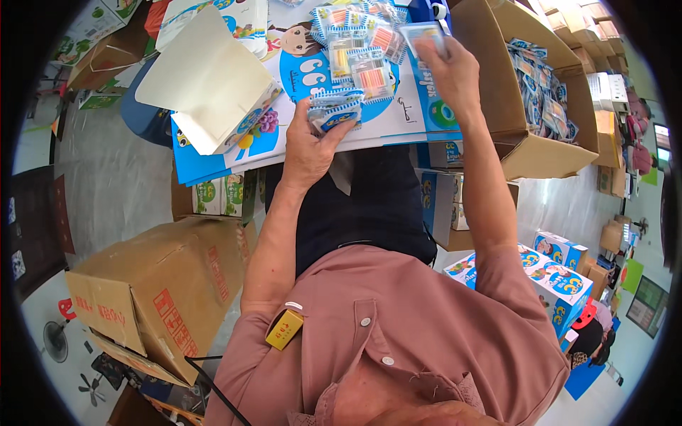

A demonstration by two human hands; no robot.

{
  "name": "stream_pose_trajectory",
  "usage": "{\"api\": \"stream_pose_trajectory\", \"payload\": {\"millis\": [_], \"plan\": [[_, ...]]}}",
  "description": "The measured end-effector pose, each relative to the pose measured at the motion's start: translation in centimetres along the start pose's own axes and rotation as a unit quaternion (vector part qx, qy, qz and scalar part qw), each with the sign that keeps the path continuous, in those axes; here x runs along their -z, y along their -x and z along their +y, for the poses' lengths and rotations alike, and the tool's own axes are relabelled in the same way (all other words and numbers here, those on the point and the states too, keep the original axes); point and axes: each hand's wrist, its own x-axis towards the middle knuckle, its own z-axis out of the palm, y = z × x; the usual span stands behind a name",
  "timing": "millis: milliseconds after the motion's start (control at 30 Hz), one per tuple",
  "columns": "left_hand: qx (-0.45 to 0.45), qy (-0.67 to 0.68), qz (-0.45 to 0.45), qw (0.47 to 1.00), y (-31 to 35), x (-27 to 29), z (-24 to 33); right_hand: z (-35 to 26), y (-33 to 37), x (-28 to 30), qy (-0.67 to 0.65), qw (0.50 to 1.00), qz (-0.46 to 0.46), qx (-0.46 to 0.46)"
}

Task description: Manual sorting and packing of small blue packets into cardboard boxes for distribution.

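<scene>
My left hand [310,145] is closed around a small stack of sachets [335,110] with blue-and-white striped edges, held near the front edge of a printed cardboard sheet [302,74]. To the right, my right hand [458,74] pinches a clear, flat sachet [420,34], slightly smeared by motion. Between and beyond the hands lies a loose pile of sachets [371,71], with orange, pink and yellow pieces inside them.
An opened carton [206,74] with a white inside stands left of the pile. At right, an open brown box [529,153] holds many sachets. A large brown carton [156,291] sits at lower left, printed boxes [558,280] at lower right. Another person [593,337] is behind these.
</scene>
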Motion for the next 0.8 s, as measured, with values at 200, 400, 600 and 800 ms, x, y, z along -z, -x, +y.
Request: {"api": "stream_pose_trajectory", "payload": {"millis": [200, 400, 600, 800], "plan": [[-0.030, 0.058, 0.004, 0.998, -0.8, 0.9, -0.1, -0.6, 3.2, -4.2, -0.203, 0.970, -0.119, -0.064], [-0.012, 0.089, -0.003, 0.996, -0.6, 1.1, 0.6, -1.7, 5.1, -6.6, -0.125, 0.991, -0.002, 0.047], [0.003, 0.134, -0.062, 0.989, 0.1, 0.1, 0.5, -1.9, 7.2, -6.5, -0.476, 0.861, -0.177, 0.017], [-0.105, -0.003, 0.049, 0.993, -0.9, -0.8, -0.3, -3.8, 6.8, -8.2, -0.421, 0.883, -0.207, 0.005]]}}
